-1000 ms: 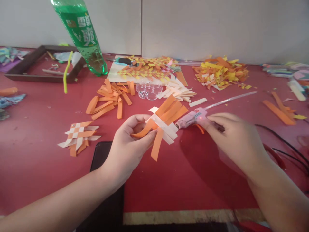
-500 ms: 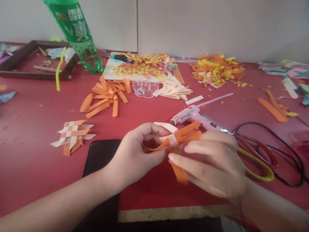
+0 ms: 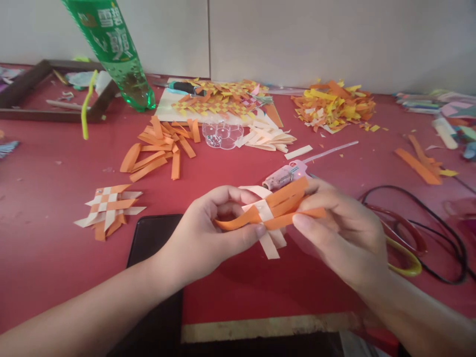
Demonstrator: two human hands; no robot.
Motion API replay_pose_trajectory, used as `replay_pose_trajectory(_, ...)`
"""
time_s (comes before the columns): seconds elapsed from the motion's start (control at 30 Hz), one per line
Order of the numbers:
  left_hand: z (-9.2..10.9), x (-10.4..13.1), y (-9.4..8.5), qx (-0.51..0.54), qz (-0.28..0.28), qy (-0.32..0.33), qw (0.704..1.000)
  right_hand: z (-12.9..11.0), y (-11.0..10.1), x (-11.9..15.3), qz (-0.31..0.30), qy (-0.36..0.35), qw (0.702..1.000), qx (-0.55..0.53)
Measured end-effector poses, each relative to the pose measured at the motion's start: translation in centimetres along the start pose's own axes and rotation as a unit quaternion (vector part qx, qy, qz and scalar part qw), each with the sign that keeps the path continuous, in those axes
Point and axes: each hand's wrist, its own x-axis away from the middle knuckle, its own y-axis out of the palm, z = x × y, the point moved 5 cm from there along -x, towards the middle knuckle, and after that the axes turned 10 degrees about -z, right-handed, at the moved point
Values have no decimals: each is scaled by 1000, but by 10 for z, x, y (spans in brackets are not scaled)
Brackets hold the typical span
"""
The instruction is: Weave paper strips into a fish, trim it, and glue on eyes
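Between my hands is a small weave of paper strips (image 3: pixel 265 210), orange ones crossed by cream ones. My left hand (image 3: pixel 213 233) is closed on its left side, thumb in front and fingers behind. An orange paper strip (image 3: pixel 297 218) at the weave's right side is pinched between the thumb and fingers of my right hand (image 3: pixel 342 228). Cream strip ends hang below the weave. A pink glue gun (image 3: pixel 284 176) lies just behind my hands, partly covered by the right one. On the left rests another woven orange-and-cream piece (image 3: pixel 109 206) with loose ends.
Loose orange strips (image 3: pixel 159 148), a clear compartment dish (image 3: pixel 223 135) and cream strips (image 3: pixel 269 136) lie beyond my hands. A green bottle (image 3: pixel 119 54) leans at the back left by a dark frame (image 3: pixel 40 116). A black phone (image 3: pixel 152 243), scissors (image 3: pixel 407 265) and a cable (image 3: pixel 463 243) lie nearer.
My right hand has shifted up and right, and an orange strip that hung down now points right in its pinch. Cream ends now show below the weave. My left hand stays almost in place.
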Motion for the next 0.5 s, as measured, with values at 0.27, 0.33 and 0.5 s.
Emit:
replay_pose_trajectory(0.27, -5, 2, -8, -38, 61, -27, 997, 3, 3, 5, 22, 32, 999, -20)
replay_pose_trajectory(0.33, -6, 3, -11, -54, 88, -42, 994, -1, 3, 4, 30, 21, 999, -3)
replay_pose_trajectory(0.5, -4, 4, -14, -52, 110, -39, 992, -4, 3, 1, 42, 1, 999, 2)
